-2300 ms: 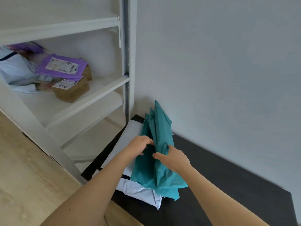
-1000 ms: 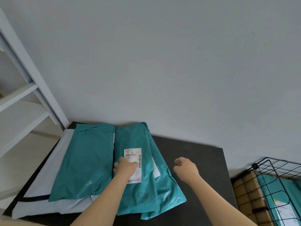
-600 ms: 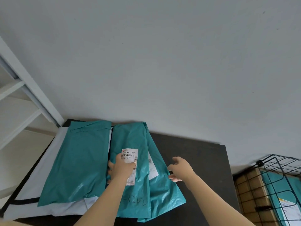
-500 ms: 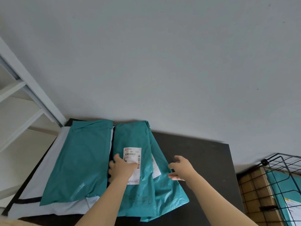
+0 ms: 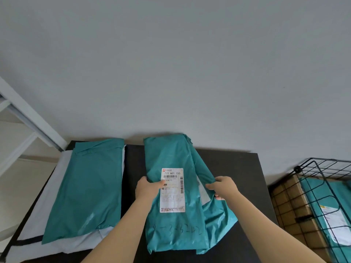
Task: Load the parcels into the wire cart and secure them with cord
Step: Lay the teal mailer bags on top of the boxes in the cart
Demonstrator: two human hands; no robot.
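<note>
Two stacked teal parcels (image 5: 171, 154), the top one bearing a white shipping label, sit lifted over the middle of the black table (image 5: 233, 164). My left hand (image 5: 147, 188) grips their left edge and my right hand (image 5: 224, 186) grips the right edge. Another teal parcel (image 5: 89, 186) lies on a white parcel (image 5: 43, 202) at the table's left. The black wire cart (image 5: 321, 179) stands at the right, holding a teal labelled parcel (image 5: 340, 205) and a cardboard box (image 5: 292, 211).
A grey wall rises right behind the table. A white shelving unit (image 5: 22, 122) stands to the left of the table. The cart sits lower than the table top, close to its right edge.
Both hands have taken hold of the two labelled teal parcels and pulled them right, away from the left teal parcel, opening a gap of bare table between them.
</note>
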